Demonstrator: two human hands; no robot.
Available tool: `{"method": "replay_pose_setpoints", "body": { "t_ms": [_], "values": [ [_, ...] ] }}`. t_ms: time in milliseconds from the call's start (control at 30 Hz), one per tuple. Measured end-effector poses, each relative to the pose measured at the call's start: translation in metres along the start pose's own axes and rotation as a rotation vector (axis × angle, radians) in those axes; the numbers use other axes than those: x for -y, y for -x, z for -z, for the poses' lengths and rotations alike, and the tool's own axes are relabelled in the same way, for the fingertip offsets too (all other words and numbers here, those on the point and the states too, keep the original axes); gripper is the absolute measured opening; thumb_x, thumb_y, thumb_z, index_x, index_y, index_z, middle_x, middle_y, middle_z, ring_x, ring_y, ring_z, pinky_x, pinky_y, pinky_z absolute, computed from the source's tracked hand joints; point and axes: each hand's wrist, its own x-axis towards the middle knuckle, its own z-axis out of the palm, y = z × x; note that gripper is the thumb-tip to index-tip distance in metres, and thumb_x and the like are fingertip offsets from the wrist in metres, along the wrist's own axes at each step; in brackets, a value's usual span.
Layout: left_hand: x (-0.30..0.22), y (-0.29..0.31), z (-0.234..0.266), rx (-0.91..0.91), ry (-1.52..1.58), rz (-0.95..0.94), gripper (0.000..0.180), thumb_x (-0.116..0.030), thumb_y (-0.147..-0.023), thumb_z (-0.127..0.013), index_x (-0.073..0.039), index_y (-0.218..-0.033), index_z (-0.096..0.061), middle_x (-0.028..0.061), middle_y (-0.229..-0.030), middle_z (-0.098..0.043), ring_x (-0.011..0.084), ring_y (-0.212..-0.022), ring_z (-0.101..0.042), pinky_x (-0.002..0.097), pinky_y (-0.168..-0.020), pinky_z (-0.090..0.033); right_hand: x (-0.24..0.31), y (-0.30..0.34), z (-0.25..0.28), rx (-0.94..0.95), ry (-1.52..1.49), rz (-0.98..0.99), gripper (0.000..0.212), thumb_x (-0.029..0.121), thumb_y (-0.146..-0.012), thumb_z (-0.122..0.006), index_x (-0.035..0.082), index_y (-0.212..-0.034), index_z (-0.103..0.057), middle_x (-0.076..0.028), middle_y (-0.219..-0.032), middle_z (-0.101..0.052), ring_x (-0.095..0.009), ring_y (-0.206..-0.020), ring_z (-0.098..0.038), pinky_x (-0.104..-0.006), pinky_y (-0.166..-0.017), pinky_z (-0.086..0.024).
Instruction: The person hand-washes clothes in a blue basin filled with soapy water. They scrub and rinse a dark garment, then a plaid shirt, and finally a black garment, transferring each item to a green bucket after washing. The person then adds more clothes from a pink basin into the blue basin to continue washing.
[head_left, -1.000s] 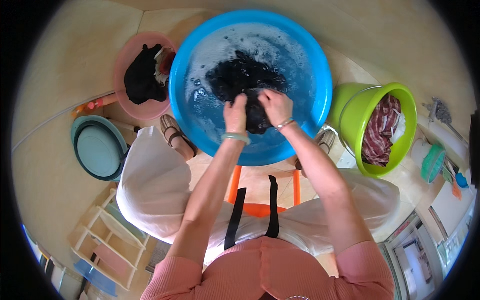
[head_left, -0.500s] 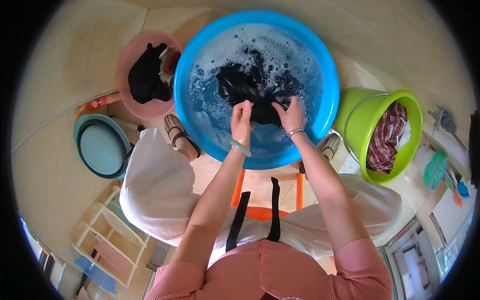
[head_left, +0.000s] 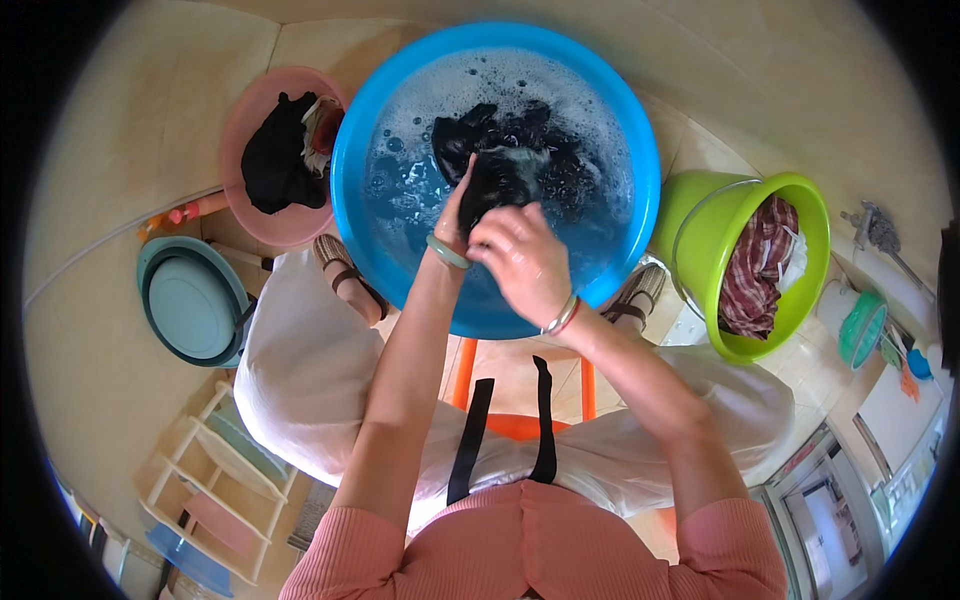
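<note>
Black cloth (head_left: 497, 182) in the blue basin (head_left: 646, 180), upper middle of frame.
Left hand (head_left: 458, 212) touches it, right hand (head_left: 528, 262) curls — whether fingers (head_left: 495, 231) grip, I cannot tell.

Two bare, outstretched forearms (head_left: 402, 352) angle together on the far side, the bare left hand (head_left: 456, 212) pointing far, the wet right hand (head_left: 526, 262) curled at its near right.

Home washing area: blue basin (head_left: 348, 190), tiled floor (head_left: 514, 384)
</note>
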Motion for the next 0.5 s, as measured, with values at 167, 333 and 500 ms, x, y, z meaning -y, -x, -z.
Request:
{"method": "replay_pose_setpoints", "body": {
  "t_ms": [167,333,500],
  "values": [
    [-0.009,0.008,-0.001,0.230,0.355,0.306,0.028,-0.030,-0.097,-0.059,-0.007,-0.113,-0.058,0.0117,-0.096,-0.063,0.0205,-0.066,-0.062,0.0308,-0.054,-0.053,0.047,0.020,0.003,0.176,0.085,0.201,0.015,0.016,-0.072,-0.075,0.016,-0.081,-0.064,0.005,-0.090,-0.055,-0.017,-0.084,-0.052,-0.0300,-0.071,-0.049],
    [0.004,0.020,-0.023,0.041,0.096,-0.113,0.024,-0.029,-0.097,-0.059,-0.007,-0.109,-0.060,0.0085,-0.091,-0.062,0.0172,-0.063,-0.060,0.0286,-0.054,-0.051,0.048,0.004,-0.001,-0.026,0.030,0.123,0.027,0.026,-0.065,-0.082,0.019,-0.084,-0.065,0.003,-0.089,-0.051,-0.019,-0.083,-0.052,-0.0314,-0.064,-0.051],
    [0.007,0.016,-0.050,-0.187,-0.093,-0.386,0.021,-0.028,-0.097,-0.060,-0.007,-0.104,-0.061,0.0052,-0.087,-0.061,0.0140,-0.061,-0.058,0.0264,-0.053,-0.049,0.031,-0.005,-0.013,-0.179,0.109,0.142,0.025,0.028,-0.069,-0.081,0.017,-0.075,-0.060,0.001,-0.082,-0.048,-0.019,-0.073,-0.051,-0.0290,-0.050,-0.049]
  ]
}}
